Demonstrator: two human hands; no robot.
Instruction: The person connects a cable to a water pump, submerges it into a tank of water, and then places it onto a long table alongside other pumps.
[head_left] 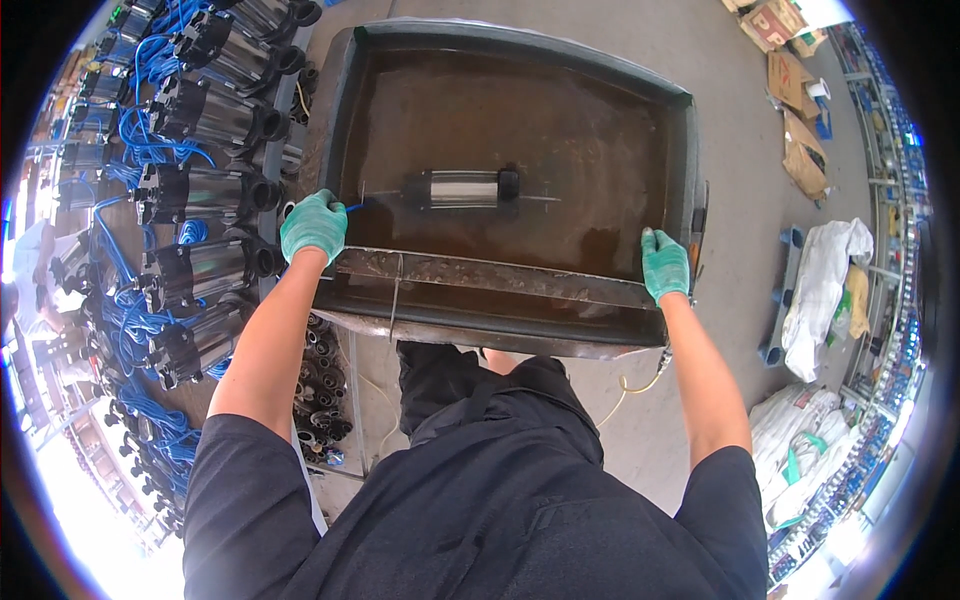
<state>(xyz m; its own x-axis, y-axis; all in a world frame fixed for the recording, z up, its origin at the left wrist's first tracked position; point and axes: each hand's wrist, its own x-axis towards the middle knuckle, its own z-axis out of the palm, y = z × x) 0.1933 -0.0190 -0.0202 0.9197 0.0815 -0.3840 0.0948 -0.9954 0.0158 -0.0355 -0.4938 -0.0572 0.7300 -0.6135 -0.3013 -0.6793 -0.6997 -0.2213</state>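
Observation:
A rectangular dark tank [520, 38] of brownish water stands in front of me. In the water lies a submersible pump [463, 189] on its side, with a shiny metal body and black ends. My left hand [315, 227], in a green glove, is closed at the tank's left rim, and a short piece of blue cable [354, 207] shows by its fingertips. On the right side, my right hand [666, 264], also gloved in green, has curled fingers at the right rim near the end of a rusty crossbar [490, 277]. Whatever lies under its fingers is hidden.
Several similar pumps [203, 194] with coiled blue cables [130, 310] line a rack on the left. Black round parts [322, 390] are heaped below it. A thin yellowish hose [640, 388] hangs near the tank. White sacks [826, 290] and cardboard [790, 80] lie on the right.

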